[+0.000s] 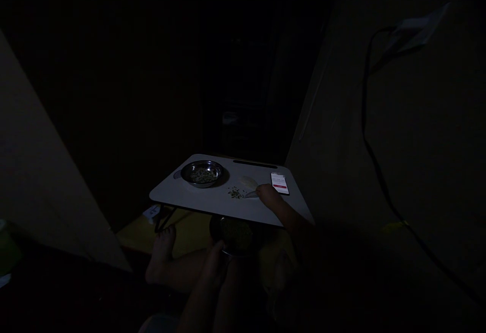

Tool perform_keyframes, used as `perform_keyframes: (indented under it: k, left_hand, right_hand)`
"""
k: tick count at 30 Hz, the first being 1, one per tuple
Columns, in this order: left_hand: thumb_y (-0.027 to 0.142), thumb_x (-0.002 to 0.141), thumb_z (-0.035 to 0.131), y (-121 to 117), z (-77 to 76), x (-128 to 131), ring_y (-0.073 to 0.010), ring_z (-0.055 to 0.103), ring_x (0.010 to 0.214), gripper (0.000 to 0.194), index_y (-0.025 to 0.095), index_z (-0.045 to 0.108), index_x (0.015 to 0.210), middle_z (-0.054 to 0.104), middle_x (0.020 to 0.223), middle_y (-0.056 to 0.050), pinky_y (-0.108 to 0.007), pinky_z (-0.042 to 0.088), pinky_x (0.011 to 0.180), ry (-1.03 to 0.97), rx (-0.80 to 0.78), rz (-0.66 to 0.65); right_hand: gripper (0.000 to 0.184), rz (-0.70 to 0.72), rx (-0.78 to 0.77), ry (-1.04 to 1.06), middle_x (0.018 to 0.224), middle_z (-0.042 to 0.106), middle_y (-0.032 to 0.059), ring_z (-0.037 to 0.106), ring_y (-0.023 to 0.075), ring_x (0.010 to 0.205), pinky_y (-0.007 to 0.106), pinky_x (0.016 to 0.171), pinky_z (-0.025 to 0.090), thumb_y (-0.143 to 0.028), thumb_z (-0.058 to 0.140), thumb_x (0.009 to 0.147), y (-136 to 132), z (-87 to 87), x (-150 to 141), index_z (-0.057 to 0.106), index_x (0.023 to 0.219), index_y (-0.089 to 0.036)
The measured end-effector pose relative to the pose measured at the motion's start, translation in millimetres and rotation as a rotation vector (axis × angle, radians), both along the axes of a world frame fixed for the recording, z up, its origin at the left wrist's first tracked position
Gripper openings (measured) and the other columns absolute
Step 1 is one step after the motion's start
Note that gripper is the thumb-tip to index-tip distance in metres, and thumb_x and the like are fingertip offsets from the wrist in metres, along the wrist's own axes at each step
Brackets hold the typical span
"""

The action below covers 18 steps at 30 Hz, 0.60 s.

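Observation:
The scene is very dark. A small white folding table point(212, 201) stands over my legs. On its left part sits a steel bowl point(202, 173) holding pale seeds. A small heap of greenish seeds point(236, 192) lies mid-table beside a pale flat item point(248, 182). My right hand point(269, 195) rests on the table next to that heap and seems to pinch something small and light. A lit phone point(280, 182) lies just beyond it. Below the table's near edge my left hand point(214, 264) holds a dark bowl point(236, 236) of green seeds.
My bare foot point(161, 252) lies on a yellow mat point(190, 232) under the table. A wall rises on the right with a socket point(412, 32) and a dark cable point(370, 146) hanging down. A pale slanted surface point(34, 181) fills the left.

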<state>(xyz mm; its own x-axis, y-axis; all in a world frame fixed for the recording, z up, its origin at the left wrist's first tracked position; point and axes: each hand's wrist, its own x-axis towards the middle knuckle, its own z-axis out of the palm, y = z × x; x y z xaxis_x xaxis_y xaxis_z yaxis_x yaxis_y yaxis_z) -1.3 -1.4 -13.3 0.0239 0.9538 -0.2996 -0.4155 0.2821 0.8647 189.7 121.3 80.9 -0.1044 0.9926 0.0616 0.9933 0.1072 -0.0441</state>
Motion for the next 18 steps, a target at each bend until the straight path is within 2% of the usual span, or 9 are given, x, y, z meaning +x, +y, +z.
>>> perform_keyframes:
  k: [3, 8, 14, 18]
  left_hand:
    - [0.019, 0.064, 0.048, -0.9, 4.3, 1.7, -0.0202, 0.056, 0.072, 0.002, 0.019, 0.047, 0.063, 0.055, 0.060, -0.006, -0.028, 0.042, 0.059, -0.032, -0.049, -0.049]
    - [0.020, 0.065, 0.047, -1.7, 8.4, 2.1, -0.0216, 0.056, 0.081, 0.002, 0.019, 0.047, 0.063, 0.057, 0.063, -0.007, -0.029, 0.043, 0.063, -0.030, -0.065, -0.055]
    - [0.017, 0.064, 0.048, -1.5, 5.4, 0.7, -0.0213, 0.056, 0.081, 0.003, 0.019, 0.048, 0.066, 0.058, 0.063, -0.006, -0.029, 0.043, 0.062, -0.061, -0.020, -0.045]
    - [0.017, 0.063, 0.047, 0.2, 2.3, 1.3, -0.0214, 0.056, 0.076, 0.003, 0.019, 0.047, 0.062, 0.056, 0.059, -0.006, -0.029, 0.043, 0.059, -0.048, -0.046, -0.031]
  right_hand:
    - [0.030, -0.009, 0.003, 0.007, 0.091, 0.061, 0.0130, 0.055, 0.0168, 0.087, 0.023, 0.076, 0.037, -0.022, 0.035, 0.082, -1.2, -0.1, -0.8, 0.062, 0.090, -0.012]
    - [0.030, -0.010, -0.013, -0.038, 0.092, 0.061, 0.0147, 0.055, 0.0175, 0.085, 0.024, 0.075, 0.037, -0.019, 0.035, 0.081, 0.3, -2.1, -1.6, 0.062, 0.089, -0.010]
    - [0.031, -0.011, -0.008, -0.038, 0.091, 0.061, 0.0144, 0.055, 0.0171, 0.086, 0.023, 0.076, 0.036, -0.021, 0.035, 0.081, 4.8, -7.6, -0.3, 0.062, 0.091, -0.010]
    - [0.031, 0.005, -0.006, -0.046, 0.091, 0.061, 0.0153, 0.055, 0.0176, 0.085, 0.024, 0.075, 0.036, -0.021, 0.035, 0.081, 3.5, -7.4, -1.7, 0.063, 0.089, -0.010]
